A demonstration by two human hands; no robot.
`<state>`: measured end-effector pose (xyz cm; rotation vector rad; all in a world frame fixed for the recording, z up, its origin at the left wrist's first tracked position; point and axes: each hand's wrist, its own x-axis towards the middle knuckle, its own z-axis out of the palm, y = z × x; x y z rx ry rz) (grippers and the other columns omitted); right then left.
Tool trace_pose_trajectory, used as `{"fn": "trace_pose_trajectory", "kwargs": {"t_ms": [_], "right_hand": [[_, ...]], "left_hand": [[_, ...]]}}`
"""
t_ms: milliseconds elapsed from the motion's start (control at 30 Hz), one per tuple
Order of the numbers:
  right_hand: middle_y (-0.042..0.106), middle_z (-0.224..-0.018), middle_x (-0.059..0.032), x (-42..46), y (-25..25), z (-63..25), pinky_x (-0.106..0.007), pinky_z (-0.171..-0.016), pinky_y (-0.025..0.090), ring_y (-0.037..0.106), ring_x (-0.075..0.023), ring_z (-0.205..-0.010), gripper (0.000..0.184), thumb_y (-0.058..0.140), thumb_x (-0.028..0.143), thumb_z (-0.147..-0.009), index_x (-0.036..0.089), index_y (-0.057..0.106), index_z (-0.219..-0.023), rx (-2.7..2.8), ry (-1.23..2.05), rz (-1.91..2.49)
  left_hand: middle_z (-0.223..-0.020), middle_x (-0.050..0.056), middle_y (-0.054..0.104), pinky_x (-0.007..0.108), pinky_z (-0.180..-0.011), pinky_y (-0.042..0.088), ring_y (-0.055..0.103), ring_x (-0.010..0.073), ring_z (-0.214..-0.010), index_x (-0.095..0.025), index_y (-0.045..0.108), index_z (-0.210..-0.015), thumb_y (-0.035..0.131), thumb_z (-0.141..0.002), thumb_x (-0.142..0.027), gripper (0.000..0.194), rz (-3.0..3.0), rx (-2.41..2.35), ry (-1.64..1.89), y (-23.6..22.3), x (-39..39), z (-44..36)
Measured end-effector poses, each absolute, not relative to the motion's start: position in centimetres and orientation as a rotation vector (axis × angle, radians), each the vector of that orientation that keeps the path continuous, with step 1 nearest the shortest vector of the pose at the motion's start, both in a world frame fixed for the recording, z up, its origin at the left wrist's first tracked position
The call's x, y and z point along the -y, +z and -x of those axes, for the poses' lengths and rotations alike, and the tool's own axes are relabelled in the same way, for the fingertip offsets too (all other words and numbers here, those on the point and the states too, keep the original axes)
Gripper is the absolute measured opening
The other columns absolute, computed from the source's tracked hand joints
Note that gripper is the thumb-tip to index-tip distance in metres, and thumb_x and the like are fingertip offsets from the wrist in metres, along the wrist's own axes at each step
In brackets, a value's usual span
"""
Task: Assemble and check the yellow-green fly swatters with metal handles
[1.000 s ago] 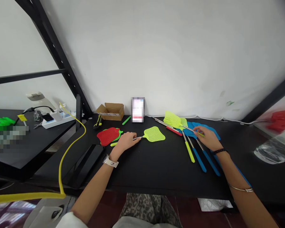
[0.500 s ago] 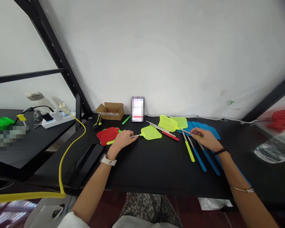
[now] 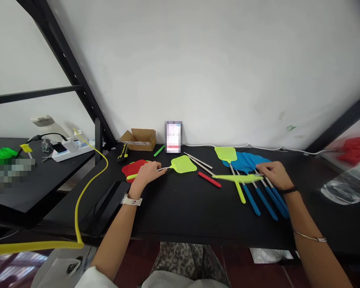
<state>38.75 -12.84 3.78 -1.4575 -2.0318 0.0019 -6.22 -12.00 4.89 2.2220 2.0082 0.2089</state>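
My left hand (image 3: 147, 174) is closed around the metal rod of a yellow-green fly swatter, whose perforated head (image 3: 184, 164) points right. Red swatter heads (image 3: 130, 169) lie partly under that hand. My right hand (image 3: 275, 175) grips a second yellow-green fly swatter (image 3: 237, 178) near its rod, with the head seen edge-on and pointing left. Beneath and beside the right hand are several blue fly swatters (image 3: 245, 162), fanned out with handles toward me. Another yellow-green swatter (image 3: 226, 154) lies at their left. Between the hands rest a loose red handle (image 3: 209, 179) and thin metal rods (image 3: 201, 163).
An opened cardboard box (image 3: 140, 141), a green handle (image 3: 159, 151) and a propped phone (image 3: 173, 138) stand or lie along the wall. A dark flat case (image 3: 108, 204) is at left, near a yellow cable (image 3: 78, 200). A clear plastic container (image 3: 346, 188) sits at right.
My right hand has lifted its yellow-green swatter off the pile, moved right and turned the head edge-on. My left hand has shifted slightly left with its swatter. The red handle also lies slightly differently.
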Motion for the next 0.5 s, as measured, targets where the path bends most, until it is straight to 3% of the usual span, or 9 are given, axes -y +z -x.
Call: {"fn": "trace_pose_trajectory", "kwargs": {"t_ms": [233,400,500], "right_hand": [[0.029,-0.044,0.0008,13.0,3.7,-39.1,-0.026,-0.044,0.018,0.026,-0.0095,-0.043,0.036,0.042,0.033,-0.073,0.017,0.031,-0.043,2.216,0.186,1.534],[0.028,-0.045,0.0013,12.9,3.1,-38.5,-0.026,-0.045,0.017,0.024,-0.0088,-0.044,0.034,0.044,0.03,-0.071,0.017,0.03,-0.043,2.316,0.441,1.582],[0.026,-0.044,0.0019,12.9,2.8,-37.2,-0.027,-0.046,0.015,0.022,-0.0083,-0.043,0.036,0.045,0.03,-0.07,0.016,0.027,-0.043,2.403,0.398,1.614]], "left_hand": [[-0.072,0.006,0.061,0.025,-0.053,0.029,0.057,0.0212,-0.071,-0.019,0.056,-0.067,0.041,-0.079,-0.053,0.04,-2.202,-2.08,0.239,4.8,11.9,6.5],[-0.071,0.006,0.061,0.025,-0.053,0.027,0.057,0.0213,-0.071,-0.018,0.056,-0.067,0.04,-0.079,-0.054,0.041,-2.185,-2.118,0.259,5.0,12.0,6.6],[-0.07,0.006,0.06,0.025,-0.052,0.026,0.057,0.0214,-0.071,-0.018,0.056,-0.067,0.04,-0.08,-0.054,0.041,-2.196,-2.113,0.273,5.1,12.1,6.5]]}}
